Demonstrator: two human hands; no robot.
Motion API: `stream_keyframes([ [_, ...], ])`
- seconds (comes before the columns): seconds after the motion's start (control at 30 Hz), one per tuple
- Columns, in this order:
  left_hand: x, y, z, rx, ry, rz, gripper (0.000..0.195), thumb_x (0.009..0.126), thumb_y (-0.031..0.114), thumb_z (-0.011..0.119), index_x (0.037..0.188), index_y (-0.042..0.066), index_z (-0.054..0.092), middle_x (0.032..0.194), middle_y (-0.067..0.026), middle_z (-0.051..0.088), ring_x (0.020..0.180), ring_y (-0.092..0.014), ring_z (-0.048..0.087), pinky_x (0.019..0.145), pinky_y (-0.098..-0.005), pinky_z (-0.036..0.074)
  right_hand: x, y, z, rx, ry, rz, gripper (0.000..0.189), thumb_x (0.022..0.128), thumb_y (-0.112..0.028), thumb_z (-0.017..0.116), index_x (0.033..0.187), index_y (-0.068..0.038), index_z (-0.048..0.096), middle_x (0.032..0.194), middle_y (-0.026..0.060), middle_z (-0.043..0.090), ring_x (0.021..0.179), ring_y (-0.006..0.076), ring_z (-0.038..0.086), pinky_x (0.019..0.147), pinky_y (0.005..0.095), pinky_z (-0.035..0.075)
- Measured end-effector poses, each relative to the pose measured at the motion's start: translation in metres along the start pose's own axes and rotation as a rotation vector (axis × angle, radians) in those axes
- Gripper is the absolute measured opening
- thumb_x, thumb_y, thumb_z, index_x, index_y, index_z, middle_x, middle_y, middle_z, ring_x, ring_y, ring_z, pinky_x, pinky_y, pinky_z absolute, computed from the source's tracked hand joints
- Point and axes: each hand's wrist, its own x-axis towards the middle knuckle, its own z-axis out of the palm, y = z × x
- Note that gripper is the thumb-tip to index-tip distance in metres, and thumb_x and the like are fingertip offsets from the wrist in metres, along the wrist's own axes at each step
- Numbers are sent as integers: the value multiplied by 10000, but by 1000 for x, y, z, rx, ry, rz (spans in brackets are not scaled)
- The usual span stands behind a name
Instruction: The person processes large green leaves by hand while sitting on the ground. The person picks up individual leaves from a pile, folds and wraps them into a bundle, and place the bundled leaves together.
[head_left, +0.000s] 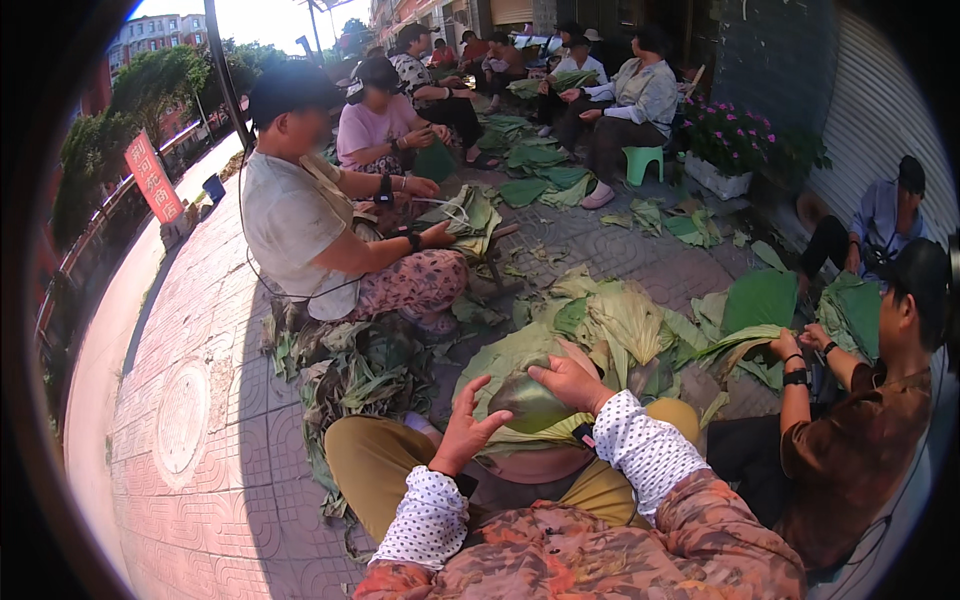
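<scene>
Over my lap, my right hand (573, 384) grips the upper right edge of a dark green lotus leaf (525, 403), with the thumb on top. My left hand (468, 429) is raised at the leaf's left side, its fingers spread and holding nothing. Beneath lies a larger pale green leaf (480, 364), and below that the edge of a round pinkish surface (536, 466) shows between my knees. Just beyond my hands is a heap of pale, dried lotus leaves (626, 319). The leaf partly blurs, and my right fingers behind it are hidden.
Wilted leaves (360, 367) are piled by my left knee. A person in a light shirt (300, 217) sits ahead left with a leaf bundle (472, 217). Close on my right a person in brown (862, 442) holds folded leaves (742, 339). A green stool (643, 163) stands farther back.
</scene>
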Motion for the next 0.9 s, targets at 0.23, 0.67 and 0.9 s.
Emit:
stream_keyframes([
  [0.23,-8,-10,11,-142,-299,-236,450,925,190,751,1307,14,591,1126,-22,678,996,-98,610,867,-263,518,2,18,13,-60,-162,73,303,1038,-191,554,1280,-26,635,1180,25,688,1041,115,618,945,298,491],
  [0.67,-14,-25,2,-219,-108,-261,184,996,188,653,1066,17,655,947,23,664,860,-48,568,771,-225,474,7,12,-1,25,158,23,300,1039,-201,542,1252,-12,633,1143,50,694,992,135,638,892,307,510],
  [0.9,-19,-29,3,-247,-101,-244,215,998,188,655,1130,18,654,992,24,673,878,-46,574,773,-217,474,9,16,1,64,196,-1,295,1037,-207,550,1240,-13,642,1129,38,694,982,123,627,884,299,506],
])
